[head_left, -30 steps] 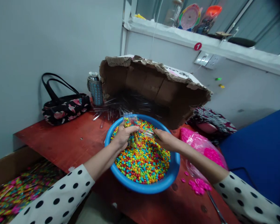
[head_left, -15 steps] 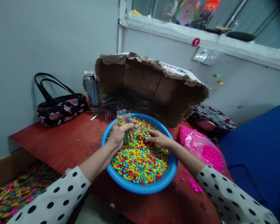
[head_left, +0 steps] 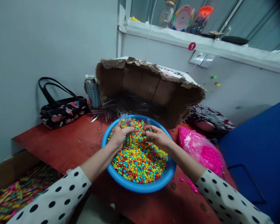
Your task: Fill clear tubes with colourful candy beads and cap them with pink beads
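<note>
A blue basin [head_left: 142,187] full of small multicoloured candies [head_left: 140,165] stands on the red table. Over its left part my left hand [head_left: 120,134] is closed round several clear tubes [head_left: 130,137] that have candies in them. My right hand [head_left: 157,136] is at the right of these, low over the candies, its thumb and fingers pinched on a clear tube [head_left: 148,122]. How full that tube is cannot be made out.
Behind the basin lies a torn cardboard box [head_left: 142,79] with loose clear tubes [head_left: 114,107]. A flowered handbag [head_left: 64,112] and a bottle [head_left: 93,93] stand at the left. A pink bag [head_left: 203,151] lies right, near a blue panel [head_left: 263,155]. Wrapped tubes fill a container [head_left: 16,158] at lower left.
My right hand has closed and now has a clear tube at its fingertips. My left hand still holds its tubes. The view has shifted slightly.
</note>
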Available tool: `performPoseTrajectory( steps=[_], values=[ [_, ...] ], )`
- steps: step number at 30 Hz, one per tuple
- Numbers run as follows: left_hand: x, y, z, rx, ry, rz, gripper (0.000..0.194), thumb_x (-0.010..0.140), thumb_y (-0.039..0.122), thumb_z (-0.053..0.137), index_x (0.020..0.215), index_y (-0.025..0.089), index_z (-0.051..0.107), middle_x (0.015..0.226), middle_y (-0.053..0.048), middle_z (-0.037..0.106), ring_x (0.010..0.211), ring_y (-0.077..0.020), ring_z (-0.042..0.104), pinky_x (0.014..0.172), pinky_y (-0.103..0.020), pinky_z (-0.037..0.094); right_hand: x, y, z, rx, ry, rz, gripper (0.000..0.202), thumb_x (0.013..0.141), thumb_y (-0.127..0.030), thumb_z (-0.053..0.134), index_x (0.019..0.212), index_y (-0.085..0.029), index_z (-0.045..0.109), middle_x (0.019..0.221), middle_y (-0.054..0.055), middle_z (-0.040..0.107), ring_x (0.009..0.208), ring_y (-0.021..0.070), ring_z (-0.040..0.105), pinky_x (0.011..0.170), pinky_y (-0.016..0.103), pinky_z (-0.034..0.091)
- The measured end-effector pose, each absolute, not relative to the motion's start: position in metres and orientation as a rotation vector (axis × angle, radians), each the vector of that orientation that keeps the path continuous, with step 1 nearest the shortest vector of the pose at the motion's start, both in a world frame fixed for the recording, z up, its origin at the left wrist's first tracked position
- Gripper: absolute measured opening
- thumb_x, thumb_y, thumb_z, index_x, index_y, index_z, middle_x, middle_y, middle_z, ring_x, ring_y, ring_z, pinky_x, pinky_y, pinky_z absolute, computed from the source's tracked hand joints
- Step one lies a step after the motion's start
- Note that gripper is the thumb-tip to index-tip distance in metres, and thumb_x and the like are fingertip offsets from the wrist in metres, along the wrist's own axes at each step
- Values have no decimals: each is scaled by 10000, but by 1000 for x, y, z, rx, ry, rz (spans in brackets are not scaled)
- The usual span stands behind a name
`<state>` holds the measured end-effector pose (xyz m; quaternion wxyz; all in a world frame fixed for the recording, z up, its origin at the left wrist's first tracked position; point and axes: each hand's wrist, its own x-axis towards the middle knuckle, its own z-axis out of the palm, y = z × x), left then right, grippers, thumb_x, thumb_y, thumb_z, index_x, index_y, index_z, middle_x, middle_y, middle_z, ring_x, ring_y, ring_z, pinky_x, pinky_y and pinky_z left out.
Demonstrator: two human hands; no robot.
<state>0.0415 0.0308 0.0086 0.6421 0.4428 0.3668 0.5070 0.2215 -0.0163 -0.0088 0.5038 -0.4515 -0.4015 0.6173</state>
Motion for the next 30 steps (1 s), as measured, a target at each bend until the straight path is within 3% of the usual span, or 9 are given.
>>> performPoseTrajectory(
  steps=[7, 11, 15, 19, 22, 25, 30],
  values=[
    [41, 32, 7, 965, 832, 1156, 309, 542, 198, 718, 825, 147, 603, 753, -38, 666, 686, -184, 628, 688, -319, 498, 200, -11, -4, -1221, -1099, 1215, 361, 688, -375, 690, 980, -204, 564, 949, 30, 590, 830, 160, 581, 694, 319, 512],
    [39, 33, 9, 920, 886, 1208, 262, 523, 185, 713, 754, 146, 596, 694, -19, 652, 637, -161, 615, 650, -279, 485, 221, -11, -6, -1599, -1661, 705, 168, 757, -264, 614, 911, -197, 612, 959, 44, 629, 920, 187, 562, 801, 312, 435],
    [40, 34, 11, 927, 856, 1256, 270, 521, 179, 714, 765, 149, 603, 713, -6, 652, 638, -146, 609, 649, -263, 477, 235, -11, -11, -2000, -2031, 268, 150, 772, -146, 510, 825, -173, 648, 914, 88, 646, 883, 230, 570, 724, 304, 385],
    [40, 34, 10, 939, 868, 1352, 276, 546, 171, 706, 804, 154, 612, 733, 1, 648, 664, -154, 618, 667, -275, 481, 220, 0, -26, -1841, -2031, 676, 243, 673, -47, 495, 806, -176, 652, 766, 21, 638, 742, 167, 559, 651, 248, 363],
    [39, 35, 8, 924, 889, 1376, 228, 561, 174, 693, 774, 141, 617, 710, 0, 639, 630, -148, 607, 657, -282, 487, 210, 6, -31, -1579, -1640, 1038, 204, 660, -177, 624, 864, -183, 636, 737, -22, 601, 673, 127, 517, 626, 233, 376],
    [39, 37, 7, 924, 886, 1362, 219, 559, 171, 696, 763, 141, 620, 703, 0, 640, 633, -151, 608, 660, -285, 491, 211, 4, -26, -1384, -1326, 1240, 314, 633, -300, 699, 916, -183, 624, 710, -23, 567, 643, 113, 500, 628, 250, 396],
    [41, 36, 6, 964, 886, 1251, 207, 544, 163, 704, 732, 148, 619, 693, -16, 653, 648, -163, 612, 674, -292, 493, 213, -4, -12, -1259, -1044, 1329, 396, 597, -326, 746, 949, -190, 625, 728, -16, 555, 613, 99, 496, 598, 261, 422]
  ],
)
